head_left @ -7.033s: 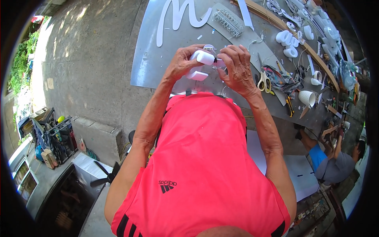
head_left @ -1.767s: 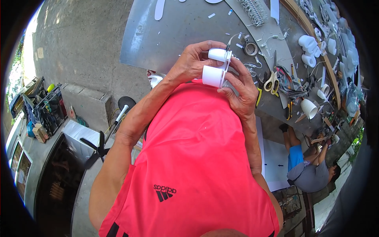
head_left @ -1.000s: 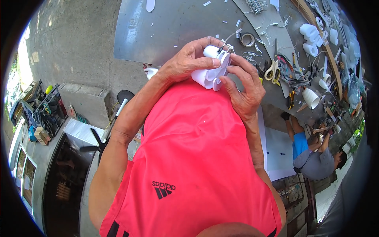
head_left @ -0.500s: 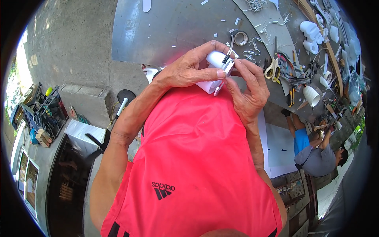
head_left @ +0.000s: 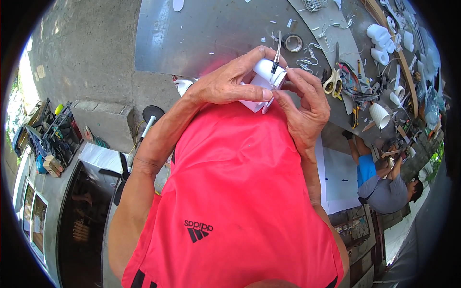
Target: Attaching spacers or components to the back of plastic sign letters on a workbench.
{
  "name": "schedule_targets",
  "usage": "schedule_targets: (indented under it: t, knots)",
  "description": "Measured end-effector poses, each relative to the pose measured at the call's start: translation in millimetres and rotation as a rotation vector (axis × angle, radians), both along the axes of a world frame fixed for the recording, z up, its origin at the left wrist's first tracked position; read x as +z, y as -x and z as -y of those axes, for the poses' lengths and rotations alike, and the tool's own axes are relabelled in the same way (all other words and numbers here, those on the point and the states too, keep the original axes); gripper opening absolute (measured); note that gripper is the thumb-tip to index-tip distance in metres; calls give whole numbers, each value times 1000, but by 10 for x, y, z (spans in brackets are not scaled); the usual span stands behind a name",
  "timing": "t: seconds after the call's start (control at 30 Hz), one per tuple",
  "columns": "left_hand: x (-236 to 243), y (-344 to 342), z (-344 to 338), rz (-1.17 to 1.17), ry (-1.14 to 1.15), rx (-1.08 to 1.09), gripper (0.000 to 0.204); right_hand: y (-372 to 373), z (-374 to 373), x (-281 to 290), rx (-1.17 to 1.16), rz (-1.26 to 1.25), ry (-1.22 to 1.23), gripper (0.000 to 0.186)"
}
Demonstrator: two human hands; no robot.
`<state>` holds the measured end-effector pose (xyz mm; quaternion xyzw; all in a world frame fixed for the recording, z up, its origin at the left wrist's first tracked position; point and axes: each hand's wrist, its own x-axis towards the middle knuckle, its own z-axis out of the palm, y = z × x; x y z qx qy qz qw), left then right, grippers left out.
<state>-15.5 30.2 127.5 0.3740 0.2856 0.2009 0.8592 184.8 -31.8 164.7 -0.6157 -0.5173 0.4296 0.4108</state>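
Observation:
Between my hands, just above my lap, is a white plastic piece (head_left: 262, 70) with curved walls and a thin edge. A pale wire with a black sleeve (head_left: 274, 66) sticks up from it. My left hand (head_left: 229, 81) is closed on its left side, the thumb lying across the front and the index finger curled over the back. My right hand (head_left: 307, 98) pinches its right edge with thumb and fingertips. What sits under the right fingertips is hidden. A roll of tape (head_left: 292, 43) lies on the metal table just beyond the hands.
On the metal table (head_left: 192, 38) lie strings of small white LED modules (head_left: 307, 65), scissors (head_left: 333, 82), white cylindrical pieces (head_left: 379, 36) and a white cup-shaped piece (head_left: 379, 116). Another person (head_left: 389, 192) crouches at the right. A black-bladed fan (head_left: 124, 174) stands at the left.
The white piece has turned slightly, and its wire now stands more upright. Both hands keep their hold, the right having shifted a little to the right.

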Motion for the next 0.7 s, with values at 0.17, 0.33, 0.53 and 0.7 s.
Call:
schedule_targets:
  t: [0.17,0.33,0.53,0.7]
  knots:
    - [4,-3,-1,-73,-42,16,73,1,10,-18,-8,-12,20,52]
    - [64,7,-62,-98,-53,-56,85,-25,-23,8,15,2,31,52]
    - [39,-26,-88,-61,-6,-79,92,-49,-32,9,38,36,22,51]
    - [-160,-44,-85,-6,49,-48,89,-72,-89,-17,46,56,62,48]
